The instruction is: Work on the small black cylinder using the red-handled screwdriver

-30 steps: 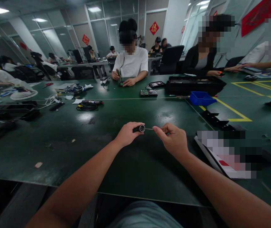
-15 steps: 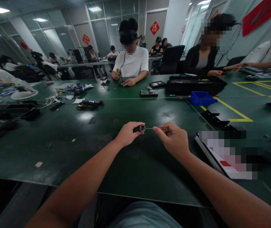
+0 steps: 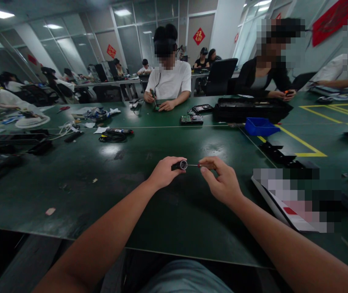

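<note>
My left hand [image 3: 163, 173] is closed round a small black cylinder with a silver end [image 3: 180, 165], held above the dark green table [image 3: 106, 191]. My right hand [image 3: 221, 181] pinches the handle of a thin screwdriver [image 3: 202, 165]. Its fine metal shaft points left and meets the silver end of the cylinder. Both hands hover near the middle of the table, a little above its surface.
A blue bin [image 3: 258, 126] and a long black case [image 3: 251, 108] stand at the back right, black parts [image 3: 276, 154] nearer. Cables [image 3: 112, 135] lie at the left. Circuit boards [image 3: 191, 119] sit before a person in white [image 3: 169, 81]. Other people work around.
My right hand has turned slightly on the screwdriver, its fingers shifting round the handle. The left hand and the cylinder stay where they were.
</note>
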`<state>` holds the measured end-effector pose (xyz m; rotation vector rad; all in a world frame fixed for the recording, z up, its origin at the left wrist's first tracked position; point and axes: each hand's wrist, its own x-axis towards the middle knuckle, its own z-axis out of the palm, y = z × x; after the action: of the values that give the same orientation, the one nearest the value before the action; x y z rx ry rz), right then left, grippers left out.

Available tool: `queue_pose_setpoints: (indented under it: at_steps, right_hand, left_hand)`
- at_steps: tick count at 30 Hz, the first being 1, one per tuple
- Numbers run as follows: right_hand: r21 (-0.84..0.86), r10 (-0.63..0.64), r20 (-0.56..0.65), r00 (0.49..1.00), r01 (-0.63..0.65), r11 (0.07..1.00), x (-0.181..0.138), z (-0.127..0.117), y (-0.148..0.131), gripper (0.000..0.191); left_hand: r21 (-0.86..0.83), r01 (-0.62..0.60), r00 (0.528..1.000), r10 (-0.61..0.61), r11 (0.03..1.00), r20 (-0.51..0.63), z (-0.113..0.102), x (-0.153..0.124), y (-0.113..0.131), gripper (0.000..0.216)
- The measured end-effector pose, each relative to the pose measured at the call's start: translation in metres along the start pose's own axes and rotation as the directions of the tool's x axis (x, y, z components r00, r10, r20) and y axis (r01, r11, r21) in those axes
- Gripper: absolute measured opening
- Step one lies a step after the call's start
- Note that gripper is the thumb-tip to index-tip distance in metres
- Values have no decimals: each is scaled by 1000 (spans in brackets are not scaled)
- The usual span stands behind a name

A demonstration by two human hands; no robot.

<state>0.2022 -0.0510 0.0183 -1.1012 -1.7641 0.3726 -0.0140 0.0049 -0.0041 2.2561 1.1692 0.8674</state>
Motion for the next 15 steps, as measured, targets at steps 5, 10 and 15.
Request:
queue_pose_setpoints:
  at_steps: [5, 10, 15]
  right_hand:
    - [-52, 97, -36, 995, -98, 994, 0, 2, -2, 28]
    - [-29, 106, -68, 992, -108, 994, 1, 3, -1, 26]
    - [1, 127, -69, 990, -127, 992, 0, 2, -1, 19]
  left_hand:
    - [-4, -9, 1000, 9, 1000, 9, 1, 0, -1, 37]
    - [-8, -6, 1000, 6, 1000, 2, 0, 0, 2, 36]
    - [-7, 2, 1000, -2, 1000, 1, -1, 0, 3, 36]
